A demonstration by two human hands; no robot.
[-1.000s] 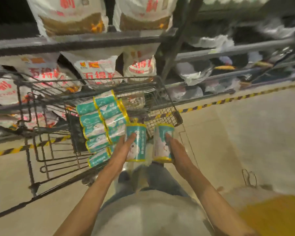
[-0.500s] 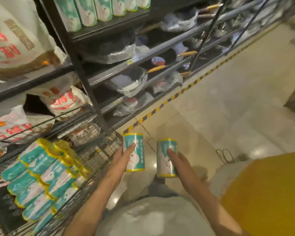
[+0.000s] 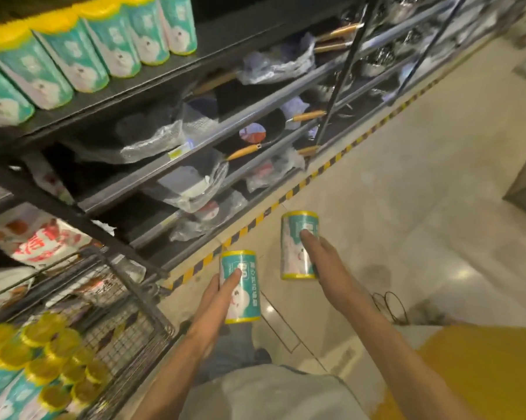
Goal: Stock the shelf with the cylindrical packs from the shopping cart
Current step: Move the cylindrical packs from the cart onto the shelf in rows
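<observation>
My left hand (image 3: 217, 298) grips a teal cylindrical pack with yellow rims (image 3: 244, 287), held upright over the floor. My right hand (image 3: 323, 262) grips a second teal pack (image 3: 295, 247), higher and farther right. Both packs hang in the air in front of the dark shelf unit (image 3: 170, 77). A row of the same teal packs (image 3: 73, 53) stands on the upper shelf at top left. The wire shopping cart (image 3: 128, 338) at bottom left holds several more packs (image 3: 34, 368) with their yellow ends facing me.
Lower shelves carry plastic-wrapped pans with wooden handles (image 3: 243, 151). Printed sacks (image 3: 40, 237) lie on the left shelves behind the cart. A black-and-yellow striped line (image 3: 286, 197) runs along the shelf base on the pale tiled floor. A yellow patch (image 3: 480, 374) fills the lower right.
The view has swung up and right, from the cart to the shelf. Both hands have carried their packs away from the cart, and the right one has risen above the left.
</observation>
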